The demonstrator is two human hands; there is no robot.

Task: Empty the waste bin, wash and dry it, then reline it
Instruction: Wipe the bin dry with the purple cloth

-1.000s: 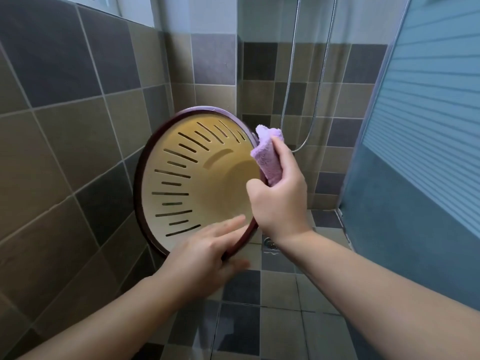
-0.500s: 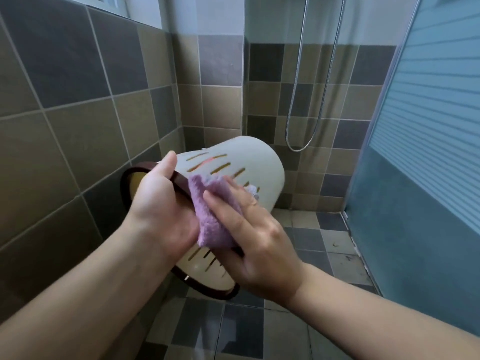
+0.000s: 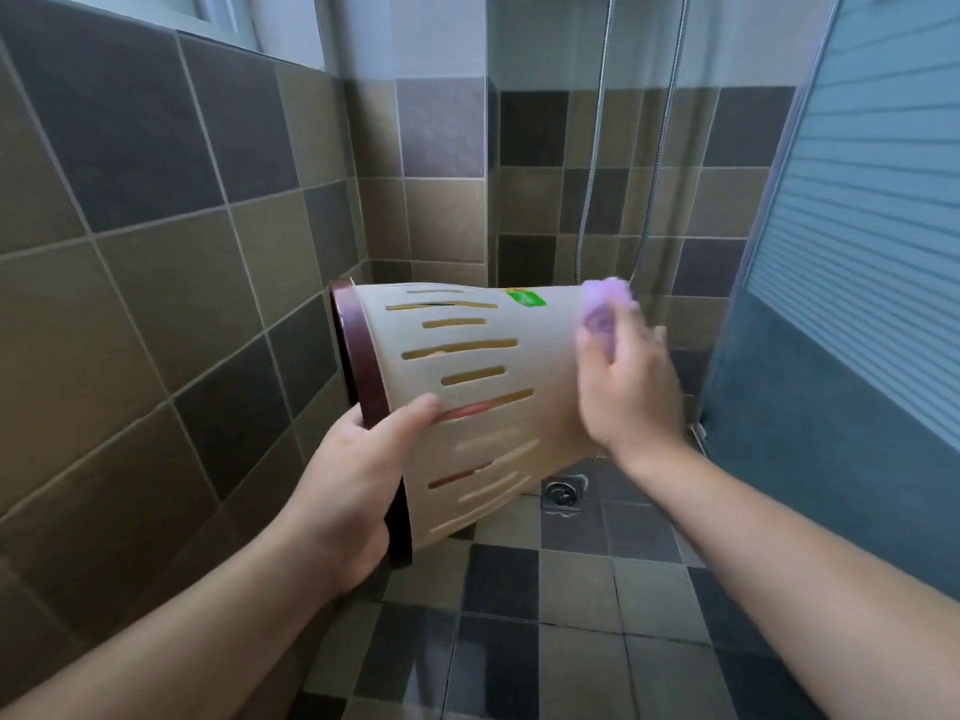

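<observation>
— So, what is your left hand (image 3: 348, 491) doing?

— Your left hand grips the bin (image 3: 483, 397) at its dark rim (image 3: 363, 387), low and left of centre in the frame. The thumb lies over the slotted wall; the fingers curl round the rim edge out of sight.

— And your right?

— Your right hand (image 3: 628, 387) sits right of centre, holding a purple cloth (image 3: 605, 311) against the bin's closed end. The fingers are blurred, but they wrap the cloth, which sticks out above them.

— How does the bin lie?

— You hold it in the air on its side, rim toward the left wall, base toward the right. Its cream wall has rows of long slots, and a green sticker (image 3: 527, 297) shows near the base on the upper side.

— What is around you?

— Just below the bin's base, a metal drain (image 3: 561, 493) is set in the checked floor (image 3: 519, 615). Brown and grey tiles (image 3: 156, 252) cover the wall across the left of the frame. A shower hose (image 3: 592, 163) hangs in a loop at upper centre-right, its bend behind the cloth. A frosted glass panel (image 3: 857, 252) fills the right edge.
</observation>
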